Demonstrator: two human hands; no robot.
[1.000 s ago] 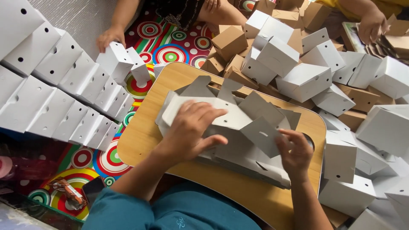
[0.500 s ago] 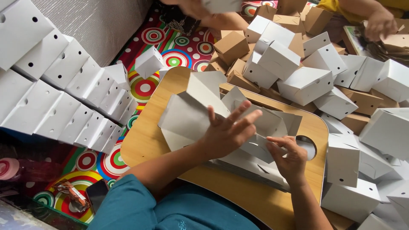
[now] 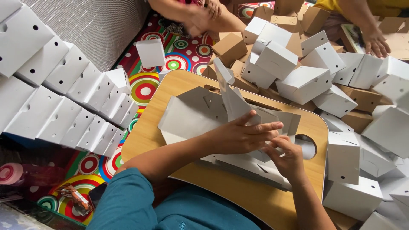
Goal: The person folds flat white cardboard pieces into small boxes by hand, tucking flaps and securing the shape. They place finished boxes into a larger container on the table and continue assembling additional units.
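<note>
Mid-fold on a flat white card blank [image 3: 191, 115], spread across the middle of the wooden tabletop [image 3: 238, 196] and reaching toward its far edge. Resting on a low stack of more blanks [image 3: 238, 164] nearer the right edge, just beside the round cut-out [image 3: 309, 147].

Left hand [image 3: 240, 136] open and flat, fingers stretched toward the right edge, pressing the blank down at its right side. Right hand [image 3: 287, 157] tucked just under those fingertips, fingers bent onto the card's edge — pinched around a flap or merely pushing on it, impossible to tell. One narrow flap [image 3: 232, 96] standing up, tilted, toward the far edge.

By the look of it, the early creasing stage: panels mostly flat, no walls joined, no box shape yet. For the next move, by that reading: hold the base panel pinned with the left hand, bring a side panel up along its crease with the right, and seat the tabs squarely — thin card, easy to buckle or slide off the stack below.

Beyond the far and right edges, a heap of finished white boxes [image 3: 302, 83] mixed with brown boxes [image 3: 230, 47]. Past the left edge, a neat row of white boxes [image 3: 76, 102] on the patterned mat [image 3: 145, 87], plus a lone box [image 3: 150, 53]. Another person's hand [image 3: 377, 42] at the far right, well apart.
</note>
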